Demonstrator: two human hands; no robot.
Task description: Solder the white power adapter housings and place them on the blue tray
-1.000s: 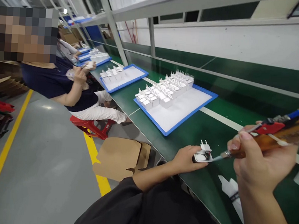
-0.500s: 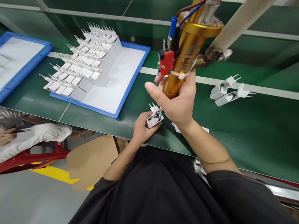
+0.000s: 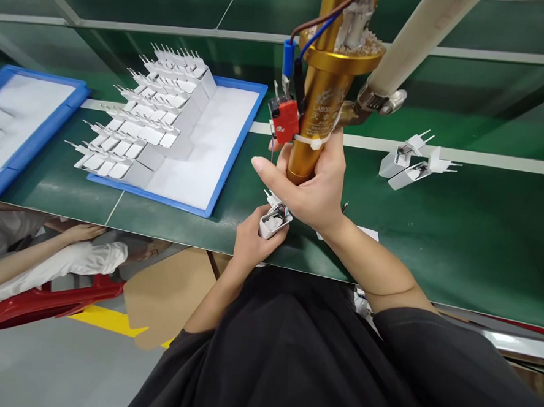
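Centre frame: left hand (image 3: pixel 250 239) grips open plug-charger casing (image 3: pixel 269 229), right hand (image 3: pixel 317 191) wrapped round gold dispenser (image 3: pixel 322 93); wrist wobble could misplace its nozzle.

Near on the left, another person's white pants (image 3: pixel 79 258) show just above a red stool (image 3: pixel 94 291). A yellow stripe (image 3: pixel 112 321) runs across the gray floor (image 3: pixel 59 368). A brown piece of cardboard (image 3: pixel 169 292) hides some of it. The leftmost blue-edged tray (image 3: pixel 37 118) sits on the green table (image 3: pixel 481 253).
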